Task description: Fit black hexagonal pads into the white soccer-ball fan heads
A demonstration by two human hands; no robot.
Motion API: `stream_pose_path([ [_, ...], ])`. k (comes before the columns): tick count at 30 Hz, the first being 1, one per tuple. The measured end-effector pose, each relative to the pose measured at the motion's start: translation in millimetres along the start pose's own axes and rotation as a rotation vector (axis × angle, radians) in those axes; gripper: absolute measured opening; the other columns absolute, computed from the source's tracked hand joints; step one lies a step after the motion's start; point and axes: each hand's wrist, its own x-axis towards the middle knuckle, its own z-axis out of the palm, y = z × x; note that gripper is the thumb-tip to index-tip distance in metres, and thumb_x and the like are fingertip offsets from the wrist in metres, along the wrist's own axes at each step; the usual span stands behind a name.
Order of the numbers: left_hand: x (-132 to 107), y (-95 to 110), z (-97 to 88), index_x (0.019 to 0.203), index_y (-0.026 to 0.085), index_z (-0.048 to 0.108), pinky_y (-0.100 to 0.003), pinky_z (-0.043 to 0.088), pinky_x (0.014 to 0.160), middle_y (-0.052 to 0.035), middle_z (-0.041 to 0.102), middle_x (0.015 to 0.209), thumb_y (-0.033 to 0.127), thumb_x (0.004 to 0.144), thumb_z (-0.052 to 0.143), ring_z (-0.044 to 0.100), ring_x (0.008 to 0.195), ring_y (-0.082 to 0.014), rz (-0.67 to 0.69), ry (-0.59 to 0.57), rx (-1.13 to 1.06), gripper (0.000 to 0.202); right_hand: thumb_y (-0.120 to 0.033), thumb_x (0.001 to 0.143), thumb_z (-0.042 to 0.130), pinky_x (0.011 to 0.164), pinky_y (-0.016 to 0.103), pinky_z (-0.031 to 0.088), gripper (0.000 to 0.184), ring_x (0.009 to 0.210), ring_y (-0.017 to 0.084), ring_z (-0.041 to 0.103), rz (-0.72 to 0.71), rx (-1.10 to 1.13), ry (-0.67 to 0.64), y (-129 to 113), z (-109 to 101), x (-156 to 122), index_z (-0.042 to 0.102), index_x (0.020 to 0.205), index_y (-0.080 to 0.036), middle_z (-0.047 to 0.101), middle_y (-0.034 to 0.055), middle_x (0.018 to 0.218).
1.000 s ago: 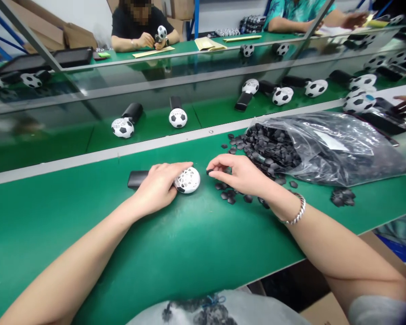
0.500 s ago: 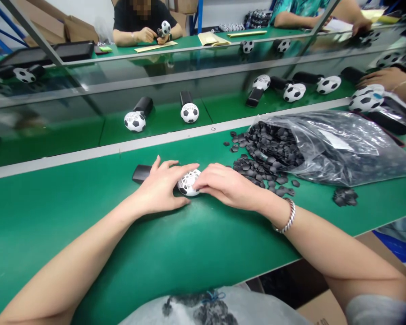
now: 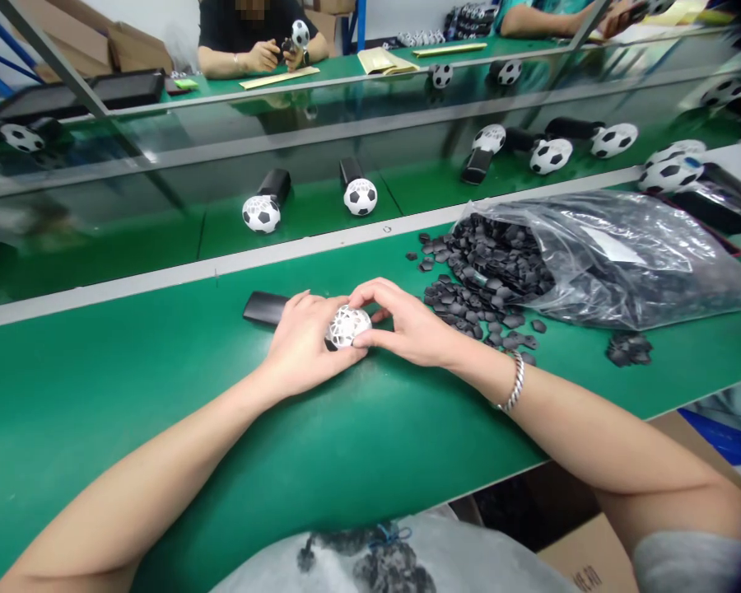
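A white football-patterned ball (image 3: 349,326) with a black handle (image 3: 264,308) lies on the green work table. My left hand (image 3: 305,338) wraps over it from the left, its thumb along the near side. From the right, my right hand (image 3: 401,324) grips the ball between curved fingers on the far side and the thumb on the near side. Openwork white lattice shows on top of the ball between the hands. Close to the right hand lie loose black pentagon pieces (image 3: 463,309), spilling from a clear plastic bag (image 3: 648,259).
Beyond a pale rail, a green conveyor belt carries several finished-looking footballs with black handles, such as one ball (image 3: 361,198) and another ball (image 3: 262,214). A small pile of black pieces (image 3: 630,349) sits at the right. Across the line, a person (image 3: 263,49) holds a similar ball.
My right hand has gone from a pinch at the ball's right side to a wider grip round it. My left fingers and thumb have closed in. The belt's balls have shifted right.
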Motion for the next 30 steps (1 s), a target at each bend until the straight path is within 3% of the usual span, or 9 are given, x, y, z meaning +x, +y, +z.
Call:
stream_pose_path([
  [4,2,-3,-0.9,0.116,0.024,0.049,-0.049,0.018,0.107,-0.0008,0.056,0.108,0.043,0.074,0.068,0.049,0.101,-0.0243,0.029,-0.018,-0.038,0.05,-0.026,0.077,0.065,0.07,0.028,0.049,0.026,0.099,0.019,0.049,0.035,0.05,-0.027,-2,-1,1,0.051,0.097,-0.016,0.051,0.0073,0.103],
  [7,4,-11,-10.0,0.121,0.025,0.046,-0.052,0.013,0.11,-0.0027,0.052,0.115,0.046,0.074,0.069,0.045,0.109,-0.0261,0.092,-0.097,-0.067,0.057,-0.029,0.077,0.064,0.07,0.027,0.049,0.025,0.092,0.018,0.054,0.144,0.073,-0.048,-1,-21,0,0.053,0.095,-0.016,0.056,0.0064,0.098],
  [11,4,-24,-20.4,0.129,0.028,0.039,-0.062,0.003,0.106,-0.0059,0.04,0.13,0.044,0.074,0.069,0.023,0.127,-0.0341,0.107,-0.142,0.031,0.064,-0.025,0.074,0.067,0.066,0.026,0.046,0.015,0.072,0.015,0.058,0.408,-0.293,-0.031,2,-60,-3,0.059,0.082,-0.015,0.062,0.0018,0.077],
  [13,2,-27,-18.5,0.131,0.028,0.036,-0.067,0.007,0.103,-0.0077,0.028,0.138,0.045,0.074,0.068,0.009,0.13,-0.0378,-0.001,-0.071,0.087,0.067,-0.023,0.074,0.067,0.062,0.025,0.044,0.01,0.067,0.014,0.058,0.514,-0.472,-0.094,3,-71,-3,0.062,0.078,-0.016,0.063,0.0007,0.072],
  [15,0,-27,-13.7,0.131,0.025,0.034,-0.065,0.015,0.103,-0.01,0.026,0.139,0.047,0.076,0.065,0.004,0.131,-0.0377,-0.092,0.001,0.066,0.067,-0.023,0.074,0.068,0.061,0.024,0.042,0.008,0.069,0.014,0.058,0.548,-0.582,-0.158,5,-72,-3,0.064,0.079,-0.017,0.064,0.0004,0.075],
  [17,0,-27,-10.3,0.129,0.022,0.035,-0.06,0.02,0.106,-0.0102,0.031,0.135,0.047,0.078,0.062,0.004,0.132,-0.0347,-0.093,0.007,-0.024,0.062,-0.02,0.075,0.067,0.061,0.024,0.041,0.008,0.071,0.014,0.058,0.555,-0.657,-0.178,8,-67,-3,0.064,0.082,-0.018,0.064,0.0005,0.078],
  [24,2,-21,-14.7,0.128,0.027,0.034,-0.045,0.017,0.113,-0.0004,0.03,0.137,0.03,0.081,0.054,0.012,0.134,-0.0234,0.14,-0.206,-0.288,0.051,-0.014,0.077,0.065,0.062,0.023,0.038,0.005,0.069,0.013,0.054,0.476,-0.737,-0.219,14,-62,-3,0.062,0.078,-0.016,0.059,0.0023,0.082],
  [30,0,-11,-8.7,0.129,0.024,0.035,-0.043,0.018,0.114,-0.0019,0.031,0.137,0.026,0.081,0.053,0.013,0.133,-0.0227,0.216,-0.239,-0.334,0.051,-0.011,0.076,0.065,0.062,0.022,0.037,0.011,0.068,0.013,0.05,0.297,-0.681,-0.207,6,-63,-4,0.057,0.07,-0.015,0.054,0.0016,0.074],
])
